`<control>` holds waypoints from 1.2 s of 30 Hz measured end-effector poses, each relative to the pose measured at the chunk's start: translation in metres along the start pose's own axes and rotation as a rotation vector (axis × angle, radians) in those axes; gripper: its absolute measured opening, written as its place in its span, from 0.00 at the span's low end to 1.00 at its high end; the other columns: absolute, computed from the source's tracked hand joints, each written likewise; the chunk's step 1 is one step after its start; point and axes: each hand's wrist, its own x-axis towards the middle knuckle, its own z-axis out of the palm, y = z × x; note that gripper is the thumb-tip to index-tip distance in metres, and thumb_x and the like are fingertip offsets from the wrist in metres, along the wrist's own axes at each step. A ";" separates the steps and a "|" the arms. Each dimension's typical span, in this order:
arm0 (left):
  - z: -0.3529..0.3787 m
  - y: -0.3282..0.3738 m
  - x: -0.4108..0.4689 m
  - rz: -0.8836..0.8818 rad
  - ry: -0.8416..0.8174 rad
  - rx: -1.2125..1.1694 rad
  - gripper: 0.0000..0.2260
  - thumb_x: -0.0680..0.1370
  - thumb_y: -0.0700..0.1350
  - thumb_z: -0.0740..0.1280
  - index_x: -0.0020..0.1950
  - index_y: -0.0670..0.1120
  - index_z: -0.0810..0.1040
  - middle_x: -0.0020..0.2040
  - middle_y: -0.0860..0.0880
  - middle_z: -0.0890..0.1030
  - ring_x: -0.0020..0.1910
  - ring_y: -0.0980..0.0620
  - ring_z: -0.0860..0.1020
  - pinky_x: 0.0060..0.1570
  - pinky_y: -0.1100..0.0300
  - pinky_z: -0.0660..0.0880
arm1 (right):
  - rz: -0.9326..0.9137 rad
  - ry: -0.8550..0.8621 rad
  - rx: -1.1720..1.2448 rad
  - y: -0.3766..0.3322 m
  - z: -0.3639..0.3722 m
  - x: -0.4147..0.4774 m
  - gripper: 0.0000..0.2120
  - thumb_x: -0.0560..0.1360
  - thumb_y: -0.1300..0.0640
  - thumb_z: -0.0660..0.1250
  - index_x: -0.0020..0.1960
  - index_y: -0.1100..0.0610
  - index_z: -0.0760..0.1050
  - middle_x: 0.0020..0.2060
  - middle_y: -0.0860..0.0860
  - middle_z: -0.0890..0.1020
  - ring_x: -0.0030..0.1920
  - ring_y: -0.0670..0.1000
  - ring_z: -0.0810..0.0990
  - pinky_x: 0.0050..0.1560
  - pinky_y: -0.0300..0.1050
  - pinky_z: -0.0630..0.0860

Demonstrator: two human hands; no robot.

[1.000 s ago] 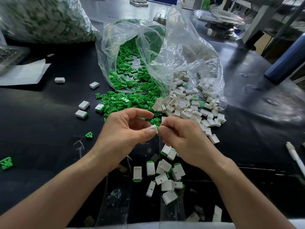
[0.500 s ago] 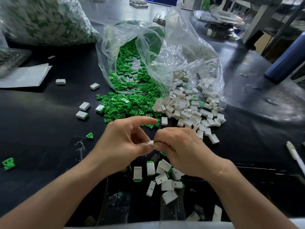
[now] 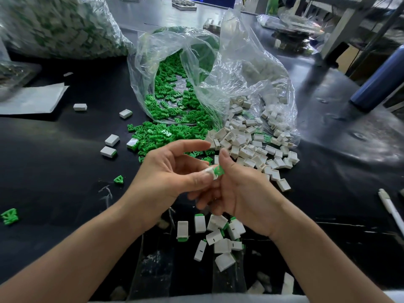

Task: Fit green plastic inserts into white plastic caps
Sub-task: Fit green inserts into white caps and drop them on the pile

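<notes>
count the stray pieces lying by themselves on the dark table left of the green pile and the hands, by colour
white caps: 4 (the nearest one shows green at its edge)
green inserts: 2
total: 6

Crinkled clear plastic bag (image 3: 240, 68) on glossy black table (image 3: 65, 171).
</notes>
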 end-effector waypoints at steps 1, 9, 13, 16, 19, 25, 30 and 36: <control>0.000 0.000 0.000 0.002 -0.001 -0.006 0.17 0.58 0.41 0.73 0.46 0.48 0.82 0.32 0.47 0.82 0.29 0.46 0.75 0.27 0.63 0.76 | 0.030 -0.024 0.049 0.000 0.003 0.001 0.27 0.69 0.37 0.52 0.38 0.59 0.76 0.32 0.54 0.80 0.30 0.48 0.77 0.27 0.35 0.70; 0.003 -0.006 -0.001 0.025 0.052 -0.007 0.20 0.61 0.38 0.71 0.53 0.44 0.77 0.32 0.44 0.81 0.25 0.50 0.77 0.29 0.59 0.77 | 0.019 0.100 0.149 0.005 0.010 0.005 0.22 0.67 0.38 0.54 0.37 0.58 0.70 0.24 0.50 0.72 0.24 0.45 0.68 0.26 0.35 0.63; 0.004 -0.008 -0.001 0.021 0.069 -0.011 0.21 0.61 0.37 0.71 0.53 0.45 0.77 0.32 0.45 0.81 0.25 0.51 0.77 0.29 0.60 0.77 | 0.008 0.129 0.148 0.005 0.011 0.004 0.22 0.67 0.39 0.54 0.37 0.59 0.70 0.24 0.49 0.72 0.24 0.45 0.67 0.26 0.35 0.62; 0.004 -0.008 -0.001 0.025 0.075 -0.006 0.21 0.61 0.37 0.71 0.53 0.46 0.77 0.32 0.45 0.81 0.25 0.51 0.77 0.30 0.60 0.77 | 0.001 0.137 0.153 0.004 0.010 0.005 0.21 0.67 0.40 0.55 0.37 0.59 0.69 0.24 0.49 0.71 0.24 0.45 0.67 0.26 0.34 0.62; 0.004 -0.008 -0.001 0.027 0.080 -0.028 0.20 0.61 0.37 0.71 0.53 0.46 0.77 0.31 0.46 0.81 0.25 0.51 0.77 0.30 0.60 0.77 | -0.012 0.130 0.161 0.004 0.011 0.005 0.21 0.67 0.40 0.55 0.39 0.59 0.70 0.25 0.50 0.71 0.24 0.44 0.66 0.25 0.34 0.62; 0.005 -0.008 -0.001 0.026 0.077 -0.053 0.21 0.61 0.38 0.71 0.53 0.46 0.77 0.31 0.46 0.81 0.26 0.51 0.77 0.30 0.60 0.77 | -0.023 0.118 0.152 0.006 0.014 0.004 0.21 0.67 0.41 0.57 0.41 0.59 0.71 0.25 0.48 0.70 0.25 0.44 0.66 0.26 0.34 0.63; 0.006 -0.004 -0.001 0.040 0.077 -0.062 0.22 0.61 0.38 0.71 0.54 0.46 0.76 0.32 0.46 0.82 0.25 0.52 0.77 0.28 0.61 0.76 | -0.010 0.036 0.147 0.005 0.011 0.003 0.27 0.69 0.38 0.53 0.52 0.59 0.72 0.26 0.47 0.73 0.27 0.44 0.69 0.28 0.34 0.66; 0.005 -0.002 -0.001 0.040 0.086 -0.040 0.20 0.61 0.40 0.70 0.53 0.46 0.77 0.33 0.49 0.82 0.28 0.54 0.79 0.31 0.64 0.76 | -0.049 0.077 0.048 0.004 0.011 0.002 0.22 0.68 0.38 0.55 0.40 0.56 0.75 0.26 0.48 0.75 0.27 0.44 0.70 0.27 0.34 0.66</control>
